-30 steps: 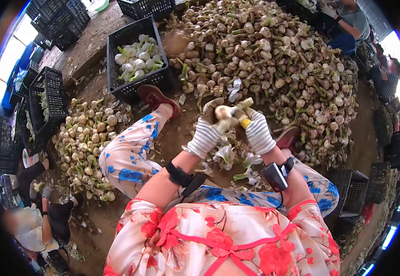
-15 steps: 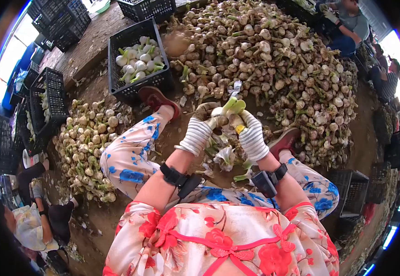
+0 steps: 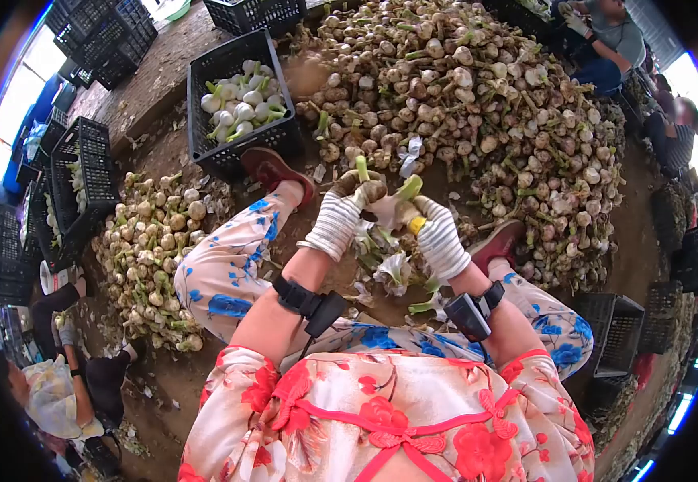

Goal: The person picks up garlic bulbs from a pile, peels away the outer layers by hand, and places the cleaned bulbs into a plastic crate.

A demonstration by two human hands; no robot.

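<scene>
My left hand (image 3: 342, 215), in a striped glove with dirt-darkened fingertips, is closed around a garlic bulb (image 3: 363, 189) whose short green stem points up. Close beside it, my right hand (image 3: 440, 234) wears a matching glove with a yellow band at the thumb. Its fingers pinch a strip of garlic skin (image 3: 408, 189) with a green stalk end, and pale skin hangs between the two hands. Below them, peeled garlic skins (image 3: 393, 273) lie on the ground between my legs.
A large heap of unpeeled garlic (image 3: 477, 96) spreads ahead, and a smaller pile (image 3: 152, 265) lies left. White bulbs fill part of a black crate (image 3: 198, 145). More crates (image 3: 84, 173) stand at left, another (image 3: 618, 337) at right. Co-workers sit at lower left and upper right.
My hands have moved apart slightly. The skin and green stalk end have separated from the bulb toward my right hand, and the bulb's stem now stands up in my left.
</scene>
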